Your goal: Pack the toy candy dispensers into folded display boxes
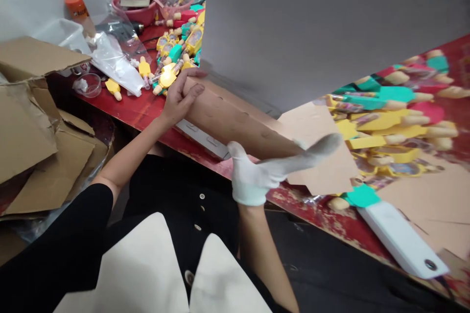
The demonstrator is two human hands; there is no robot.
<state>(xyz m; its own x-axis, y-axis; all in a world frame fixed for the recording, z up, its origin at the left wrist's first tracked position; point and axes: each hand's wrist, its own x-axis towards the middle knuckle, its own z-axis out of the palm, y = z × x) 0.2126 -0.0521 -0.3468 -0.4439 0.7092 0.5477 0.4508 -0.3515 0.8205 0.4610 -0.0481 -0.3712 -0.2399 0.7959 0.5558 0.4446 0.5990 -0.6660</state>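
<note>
A long brown cardboard piece (238, 120) with several round marks lies at the table's near edge, joined or set against a large grey panel (312, 24) that stands behind it. My bare left hand (183, 95) grips its left end, thumb on the near face and fingers over the top. At the right end, my right hand (264, 171) wears a white glove. Its thumb points up and its fingers stretch out along the cardboard, slightly blurred. Below the cardboard shows a white slotted strip (205, 139). A cardboard flap (323, 149) spreads past the right fingers.
Yellow, green and red toy-like pieces with pale knobs (389, 117) are piled on the red table (128, 107), right and left. A white device (404, 239) lies at the front right. Pink bowls (176, 0), plastic bags (117, 63) and cardboard boxes (47, 142) stand left.
</note>
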